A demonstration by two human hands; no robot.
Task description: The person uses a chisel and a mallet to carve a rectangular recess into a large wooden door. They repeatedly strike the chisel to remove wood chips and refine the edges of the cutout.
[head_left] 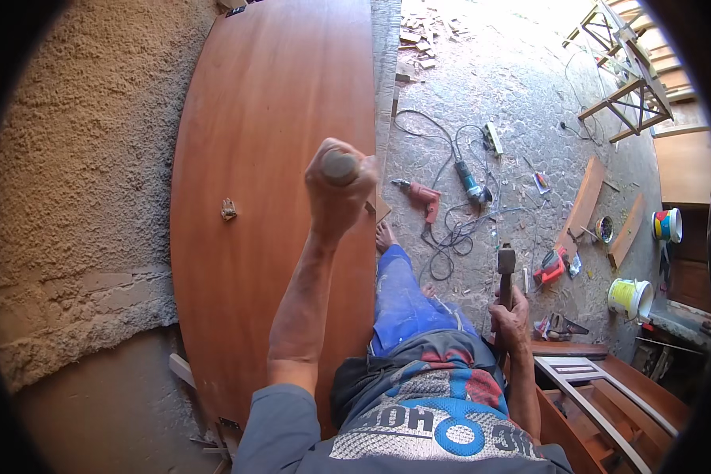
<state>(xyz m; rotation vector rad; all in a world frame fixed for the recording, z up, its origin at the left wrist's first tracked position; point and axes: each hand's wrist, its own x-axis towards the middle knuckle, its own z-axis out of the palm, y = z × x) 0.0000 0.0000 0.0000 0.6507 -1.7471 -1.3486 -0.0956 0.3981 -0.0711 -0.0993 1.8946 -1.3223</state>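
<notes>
Above the reddish wooden panel (261, 95), near its right edge, clenches a round-ended tool (340, 167) in the left hand (341, 197), well left of the hammer (507, 260), clasped lengthwise, head forward, in the right hand (513, 320).

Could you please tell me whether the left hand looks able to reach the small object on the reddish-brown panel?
Probably yes: only bare panel shows between the left hand and the small object. However, that hand is closed around a round-ended handle, which might need setting down first.
</notes>
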